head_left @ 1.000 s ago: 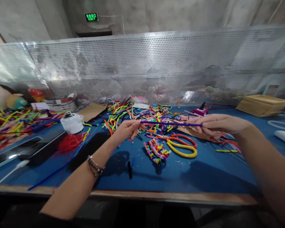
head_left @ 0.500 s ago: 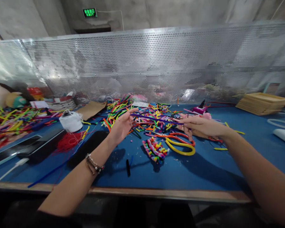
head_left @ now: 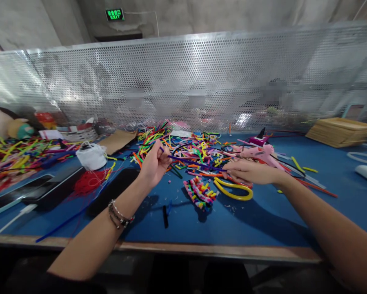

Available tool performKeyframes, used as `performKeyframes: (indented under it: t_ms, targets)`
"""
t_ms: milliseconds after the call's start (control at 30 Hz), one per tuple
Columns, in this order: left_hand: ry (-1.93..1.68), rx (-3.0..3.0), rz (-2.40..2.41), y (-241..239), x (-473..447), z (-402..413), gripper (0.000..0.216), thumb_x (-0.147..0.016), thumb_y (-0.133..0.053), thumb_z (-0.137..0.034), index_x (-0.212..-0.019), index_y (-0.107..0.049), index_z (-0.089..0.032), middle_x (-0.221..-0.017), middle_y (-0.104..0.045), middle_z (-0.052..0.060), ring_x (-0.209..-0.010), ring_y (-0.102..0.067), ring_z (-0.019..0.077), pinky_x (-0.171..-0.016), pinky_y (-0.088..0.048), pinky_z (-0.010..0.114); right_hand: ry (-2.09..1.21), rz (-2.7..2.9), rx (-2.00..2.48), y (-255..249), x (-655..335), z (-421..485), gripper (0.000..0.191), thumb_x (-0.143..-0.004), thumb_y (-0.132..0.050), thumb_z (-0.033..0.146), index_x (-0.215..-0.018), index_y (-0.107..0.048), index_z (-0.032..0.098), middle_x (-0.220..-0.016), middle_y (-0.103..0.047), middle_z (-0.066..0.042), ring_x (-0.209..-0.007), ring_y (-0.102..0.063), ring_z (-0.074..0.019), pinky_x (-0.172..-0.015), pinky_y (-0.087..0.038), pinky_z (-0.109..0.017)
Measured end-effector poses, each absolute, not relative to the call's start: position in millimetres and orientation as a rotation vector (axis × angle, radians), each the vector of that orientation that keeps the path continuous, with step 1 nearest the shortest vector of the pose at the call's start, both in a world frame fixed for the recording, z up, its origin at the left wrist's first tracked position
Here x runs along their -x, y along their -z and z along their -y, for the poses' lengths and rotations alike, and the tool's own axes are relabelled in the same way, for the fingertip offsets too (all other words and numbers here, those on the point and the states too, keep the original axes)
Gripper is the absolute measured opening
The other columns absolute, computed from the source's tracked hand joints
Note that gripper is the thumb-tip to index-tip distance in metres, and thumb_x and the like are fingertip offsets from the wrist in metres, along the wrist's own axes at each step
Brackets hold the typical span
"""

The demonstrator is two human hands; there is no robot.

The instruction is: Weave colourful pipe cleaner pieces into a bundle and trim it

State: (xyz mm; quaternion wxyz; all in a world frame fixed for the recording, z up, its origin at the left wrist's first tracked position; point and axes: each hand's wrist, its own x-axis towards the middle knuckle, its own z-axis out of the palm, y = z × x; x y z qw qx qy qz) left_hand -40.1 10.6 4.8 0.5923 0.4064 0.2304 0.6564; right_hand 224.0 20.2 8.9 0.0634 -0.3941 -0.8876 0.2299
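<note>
A dark blue-purple pipe cleaner (head_left: 186, 160) stretches between my two hands above the table. My left hand (head_left: 155, 164) is curled closed around its left end, with a short tip poking out over the fingers. At the other end, the fingers of my right hand (head_left: 247, 170) are pressed together on it, their tips partly hidden. Beneath my right hand lie scissors with yellow and orange handles (head_left: 236, 197). A small multicoloured piece made of short pipe-cleaner bits (head_left: 200, 194) rests on the table between my hands. Nearer me lies a short black piece (head_left: 165, 216).
Loose pipe cleaners (head_left: 198, 149) are heaped behind my hands. A pink glue gun (head_left: 261, 153) lies right of the heap. At left are a black power bank (head_left: 56, 192), red yarn (head_left: 90, 182) and a white cup-like item (head_left: 91, 156). Wooden frames (head_left: 339, 132) stand far right.
My left hand has gone from loosely spread fingers to a closed grip on the pipe cleaner. My right hand has shifted left and slightly down, uncovering the pink glue gun.
</note>
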Motion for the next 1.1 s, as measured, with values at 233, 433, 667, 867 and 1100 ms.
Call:
performKeyframes:
  t_ms: [233, 433, 667, 867, 1100]
  targets:
    - [-1.594, -0.877, -0.716, -2.4, 42.3, -18.2, 0.042, -0.087, -0.04, -0.025, -0.047, -0.037, -0.014, -0.051, -0.048, -0.006, -0.033, -0.023, 0.0002, -0.038, -0.029, 0.015, -1.224, 2.602, 1.102, -22.4, -230.0, -6.2, 0.023, -0.081, -0.038, 0.035, -0.068, -0.047, 0.019, -0.048, -0.041, 0.006, -0.037, -0.036, -0.0055, -0.036, -0.03, -0.019]
    - [-1.338, -1.305, -0.465, -3.2, 36.4, -3.6, 0.052, -0.071, -0.055, -0.036, -0.039, -0.021, -0.015, -0.034, -0.023, -0.007, -0.034, -0.023, 0.0031, -0.043, -0.032, 0.019, -1.73, 2.44, 1.143, -37.4, -234.5, 6.4, 0.031, -0.074, -0.051, 0.047, -0.065, -0.052, 0.017, -0.04, -0.038, 0.009, -0.031, -0.03, -0.0024, -0.032, -0.024, -0.017]
    - [-0.764, -1.753, -0.222, -18.0, 50.3, 21.0, 0.065, -0.063, -0.058, -0.053, -0.021, -0.024, -0.017, -0.023, -0.037, 0.001, -0.028, -0.029, 0.0058, -0.044, -0.033, 0.029, -1.816, 2.397, 1.078, -36.3, -239.1, 4.2, 0.036, -0.07, -0.054, 0.051, -0.065, -0.056, 0.016, -0.039, -0.04, 0.009, -0.03, -0.031, -0.0014, -0.032, -0.024, -0.016]
    - [-0.321, -2.136, -0.29, -45.4, 62.5, 51.7, 0.051, -0.074, -0.044, -0.053, -0.035, -0.056, -0.022, -0.074, -0.066, 0.009, -0.044, -0.047, 0.0115, -0.054, -0.045, 0.03, -1.42, 2.346, 1.068, -30.5, -237.5, -1.9, 0.038, -0.071, -0.051, 0.054, -0.066, -0.054, 0.017, -0.036, -0.041, 0.008, -0.03, -0.034, -0.0044, -0.034, -0.027, -0.019]
    - [-1.098, -2.387, -0.954, -52.8, 90.1, 10.4, 0.025, -0.071, -0.056, -0.026, -0.049, -0.065, -0.018, -0.07, -0.06, 0.004, -0.062, -0.052, 0.0122, -0.063, -0.04, 0.02, -0.664, 2.036, 1.071, -18.7, -231.6, -19.1, 0.043, -0.082, -0.035, 0.051, -0.054, -0.043, 0.02, -0.042, -0.049, 0.001, -0.045, -0.045, -0.01, -0.049, -0.037, -0.024]
